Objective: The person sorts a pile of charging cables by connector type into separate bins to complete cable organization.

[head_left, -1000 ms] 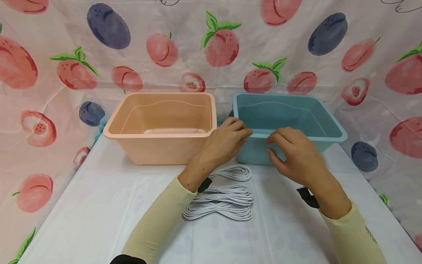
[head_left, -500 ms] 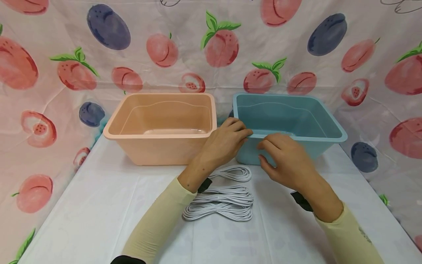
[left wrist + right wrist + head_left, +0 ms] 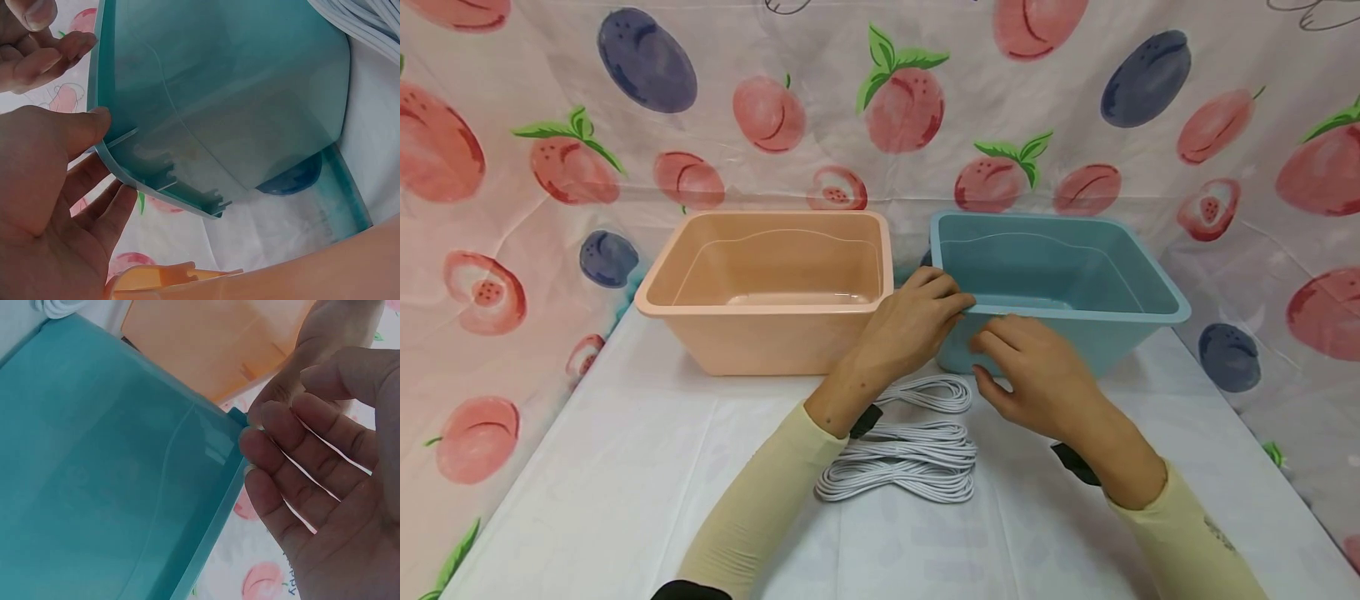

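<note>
My left hand holds the near-left rim corner of a teal plastic bin. In the left wrist view the thumb lies on the outer side of the rim, with the fingers on the other side. My right hand is in front of the bin's near wall, its fingers loosely bent. Nothing lies in that hand in the right wrist view, where the fingertips are close to the rim; whether they touch it I cannot tell. Bundles of white cable lie below the hands, partly hidden by the left wrist.
A peach-coloured bin stands to the left of the teal one. Both rest on a white-covered table. Behind them hangs a fruit-print cloth. One looped cable bundle lies close to the bins.
My right hand has moved left and down along the front of the teal bin, towards the left hand. The left hand, both bins and the cables stay where they were.
</note>
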The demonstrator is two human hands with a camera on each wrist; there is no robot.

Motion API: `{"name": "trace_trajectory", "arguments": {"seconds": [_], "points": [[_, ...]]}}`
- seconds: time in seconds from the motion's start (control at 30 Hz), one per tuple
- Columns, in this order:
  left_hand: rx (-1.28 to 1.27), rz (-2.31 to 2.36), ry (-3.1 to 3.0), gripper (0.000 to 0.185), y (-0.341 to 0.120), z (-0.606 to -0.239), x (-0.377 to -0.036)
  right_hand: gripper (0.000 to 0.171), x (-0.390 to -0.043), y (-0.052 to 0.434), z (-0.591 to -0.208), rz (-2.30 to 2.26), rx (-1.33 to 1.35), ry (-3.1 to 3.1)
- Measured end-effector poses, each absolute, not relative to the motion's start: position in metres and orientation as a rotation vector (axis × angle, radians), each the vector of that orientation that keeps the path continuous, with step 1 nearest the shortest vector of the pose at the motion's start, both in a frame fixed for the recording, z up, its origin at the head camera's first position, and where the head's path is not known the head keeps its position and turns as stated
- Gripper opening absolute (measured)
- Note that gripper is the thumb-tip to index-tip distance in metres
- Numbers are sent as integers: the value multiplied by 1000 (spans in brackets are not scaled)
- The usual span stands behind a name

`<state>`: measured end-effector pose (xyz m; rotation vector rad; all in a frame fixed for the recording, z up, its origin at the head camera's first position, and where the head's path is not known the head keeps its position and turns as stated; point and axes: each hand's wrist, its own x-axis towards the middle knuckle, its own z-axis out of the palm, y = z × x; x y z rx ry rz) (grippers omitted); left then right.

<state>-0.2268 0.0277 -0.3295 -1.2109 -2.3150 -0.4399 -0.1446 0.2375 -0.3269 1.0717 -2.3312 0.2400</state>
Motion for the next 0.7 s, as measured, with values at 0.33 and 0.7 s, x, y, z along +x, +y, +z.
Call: {"name": "trace_trajectory", "arguments": {"seconds": [0.33,0.7], "points": [[-1218,-442,-2317,24,27,-329,-227,27,-146,228,-334,227,1122,-2337],[-1223,-433,-2322,25,27,-328,-226,29,-143,216,-343,180,1144,-2378]]}}
